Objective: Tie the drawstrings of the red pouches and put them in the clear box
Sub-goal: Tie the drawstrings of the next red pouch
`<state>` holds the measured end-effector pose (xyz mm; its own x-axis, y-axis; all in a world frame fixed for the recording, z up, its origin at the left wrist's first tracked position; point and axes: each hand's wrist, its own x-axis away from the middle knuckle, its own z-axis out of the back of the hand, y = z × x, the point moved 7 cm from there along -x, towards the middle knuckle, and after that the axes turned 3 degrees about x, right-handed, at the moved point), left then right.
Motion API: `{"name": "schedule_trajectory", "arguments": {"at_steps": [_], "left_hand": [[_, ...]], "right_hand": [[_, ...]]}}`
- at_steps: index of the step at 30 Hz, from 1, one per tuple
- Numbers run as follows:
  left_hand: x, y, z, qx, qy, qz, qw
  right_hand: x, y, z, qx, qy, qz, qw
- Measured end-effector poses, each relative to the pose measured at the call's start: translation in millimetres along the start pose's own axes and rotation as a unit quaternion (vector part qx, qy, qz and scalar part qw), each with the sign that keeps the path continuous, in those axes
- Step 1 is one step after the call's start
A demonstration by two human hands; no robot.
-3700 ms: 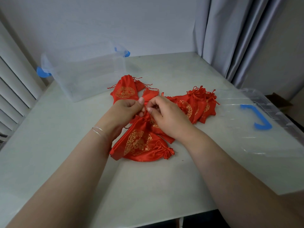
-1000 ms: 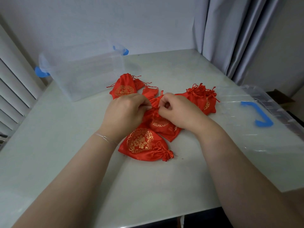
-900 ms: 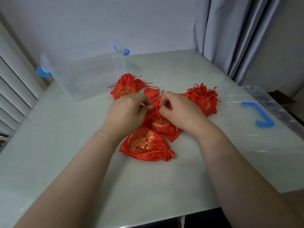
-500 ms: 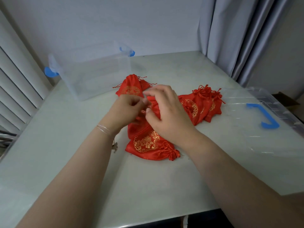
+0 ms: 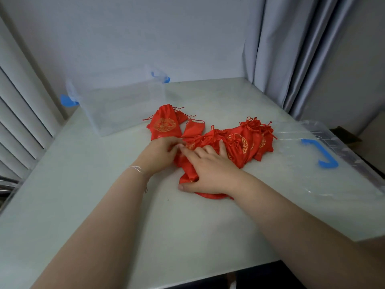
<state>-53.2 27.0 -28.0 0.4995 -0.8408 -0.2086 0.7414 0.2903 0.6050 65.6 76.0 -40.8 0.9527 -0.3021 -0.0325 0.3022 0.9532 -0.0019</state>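
Several red pouches with gold emblems lie in the middle of the table. One pouch [image 5: 164,125] lies at the back left, and a bunch of tied pouches [image 5: 250,138] lies at the right. My right hand [image 5: 205,170] lies flat with spread fingers on the front pouches [image 5: 187,176], pressing them down. My left hand [image 5: 161,152] is just left of it, its curled fingertips pinching red cloth or cord at the pile's edge. The clear box [image 5: 116,107] with blue latches stands at the back left, with nothing visible inside.
The clear lid [image 5: 325,163] with a blue handle lies flat at the right side of the table. A grey curtain hangs at the back right. White slatted blinds run along the left edge. The table's front edge is near my forearms.
My right hand stopped pinching the cords and spread flat over the front pouches. My left hand stayed at the pile's left side. The view tilted up a little.
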Motion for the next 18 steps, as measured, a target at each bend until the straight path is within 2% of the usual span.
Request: {"name": "schedule_trajectory", "arguments": {"at_steps": [3,7,9,12,15,18], "left_hand": [[0,2,-7,0.040,-0.012,0.001,0.999],[-4,2,-7,-0.068,0.041,-0.054,0.995],[-5,1,-4,-0.086,0.042,-0.024,0.995],[-18,-4,-10,-0.107,-0.014,0.025,0.994],[-39,-7,-12,-0.148,-0.059,0.039,0.986],[-56,-2,-1,-0.176,-0.013,0.041,0.983]], "right_hand": [[-1,16,5,-0.003,-0.044,-0.008,0.999],[-4,20,12,-0.013,-0.032,-0.014,0.999],[-5,21,10,0.001,-0.034,-0.015,0.999],[-4,28,9,0.002,-0.060,-0.040,0.997],[-8,32,11,-0.025,-0.071,-0.059,0.995],[-8,36,11,-0.047,-0.046,-0.060,0.996]]}}
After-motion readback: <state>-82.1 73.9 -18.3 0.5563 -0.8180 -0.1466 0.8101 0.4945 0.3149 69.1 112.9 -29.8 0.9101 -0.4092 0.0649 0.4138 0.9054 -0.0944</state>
